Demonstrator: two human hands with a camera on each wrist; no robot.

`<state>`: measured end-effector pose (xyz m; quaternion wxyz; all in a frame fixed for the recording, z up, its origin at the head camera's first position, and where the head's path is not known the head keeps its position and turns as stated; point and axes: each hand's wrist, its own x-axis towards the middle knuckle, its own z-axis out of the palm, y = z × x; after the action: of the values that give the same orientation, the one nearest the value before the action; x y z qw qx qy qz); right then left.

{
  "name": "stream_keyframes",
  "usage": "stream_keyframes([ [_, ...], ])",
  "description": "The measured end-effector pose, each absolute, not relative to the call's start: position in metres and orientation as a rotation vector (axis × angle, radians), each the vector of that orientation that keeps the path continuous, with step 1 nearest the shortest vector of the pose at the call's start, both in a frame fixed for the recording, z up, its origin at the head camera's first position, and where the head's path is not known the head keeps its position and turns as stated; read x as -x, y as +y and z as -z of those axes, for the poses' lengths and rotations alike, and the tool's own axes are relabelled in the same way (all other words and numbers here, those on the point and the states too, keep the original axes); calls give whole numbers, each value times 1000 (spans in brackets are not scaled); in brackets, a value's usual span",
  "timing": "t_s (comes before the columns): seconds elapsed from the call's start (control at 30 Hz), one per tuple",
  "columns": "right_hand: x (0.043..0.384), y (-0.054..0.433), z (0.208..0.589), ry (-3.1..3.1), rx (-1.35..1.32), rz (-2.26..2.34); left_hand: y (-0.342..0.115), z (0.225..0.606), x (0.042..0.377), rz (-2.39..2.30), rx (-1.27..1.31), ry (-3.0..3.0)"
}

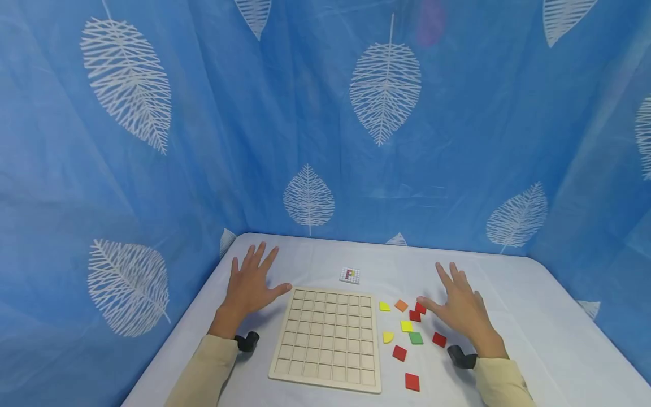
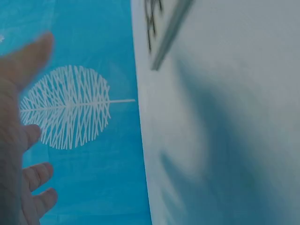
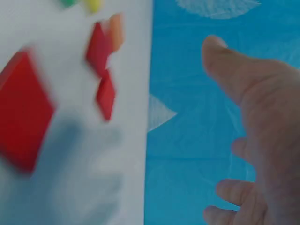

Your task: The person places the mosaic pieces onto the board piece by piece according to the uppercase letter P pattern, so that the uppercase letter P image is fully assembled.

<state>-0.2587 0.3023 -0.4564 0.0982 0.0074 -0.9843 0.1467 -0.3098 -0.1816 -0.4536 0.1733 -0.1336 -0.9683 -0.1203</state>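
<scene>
My left hand [image 1: 250, 287] is spread with fingers straight, holding nothing, at the upper left corner of a wooden grid board [image 1: 325, 337]. My right hand [image 1: 461, 308] is likewise spread, with nothing in it, just right of the loose tiles. Those tiles include a red square [image 1: 412, 382], a green square [image 1: 416, 338], a yellow square [image 1: 407, 326], an orange square [image 1: 401, 305] and yellow rounded pieces [image 1: 388, 337]. In the right wrist view, a blurred red tile [image 3: 23, 112] lies at the left, below the right hand [image 3: 262, 117]. The grid's cells hold no tiles.
A small card with a coloured grid pattern [image 1: 350, 275] lies behind the board on the white table [image 1: 539, 316]. Blue curtains with white leaves [image 1: 315, 113] hang at the back and both sides. A black wrist camera [image 1: 461, 357] is strapped at the right sleeve.
</scene>
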Motion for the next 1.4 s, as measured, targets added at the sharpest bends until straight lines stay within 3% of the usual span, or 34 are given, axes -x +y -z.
stream_keyframes([
  [0.23,267,286,449,-2927,-91,-603,-181,454,307,577,342,-2778],
  [0.5,270,274,455,-2923,-50,-832,-188,467,306,1169,347,-2817],
  [1.4,269,258,478,-2979,-1,-934,-193,493,285,1597,696,-2774],
])
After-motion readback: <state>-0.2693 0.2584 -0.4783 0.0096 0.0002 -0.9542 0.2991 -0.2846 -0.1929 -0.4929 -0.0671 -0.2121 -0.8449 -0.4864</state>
